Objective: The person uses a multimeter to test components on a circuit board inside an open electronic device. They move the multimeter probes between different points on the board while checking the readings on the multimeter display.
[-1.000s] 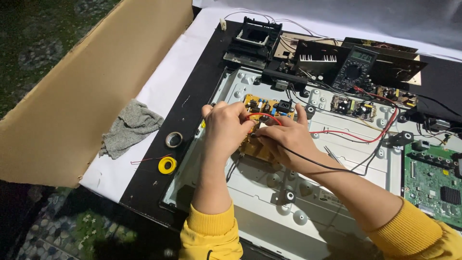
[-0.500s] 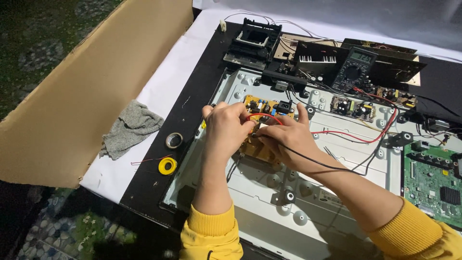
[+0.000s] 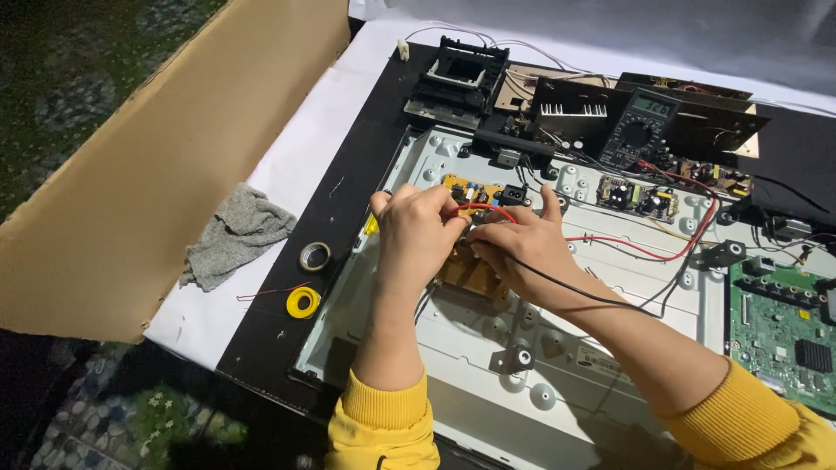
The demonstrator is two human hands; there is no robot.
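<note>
Head view: we probe the yellow board.
Our left hand and right hand pinch the red lead and black lead onto the board mid-chassis; a slipped tip could bridge contacts.

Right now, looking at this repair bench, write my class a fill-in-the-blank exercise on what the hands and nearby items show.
1. Both hands, left hand and right hand, meet over a small ____ circuit board.
2. The roll of tape nearest the grey rag is ____ in colour.
3. The red wire and the black wire run from the hands toward the ____.
4. The person's sleeves are ____.

Missing words: yellow; yellow; multimeter; yellow
</note>
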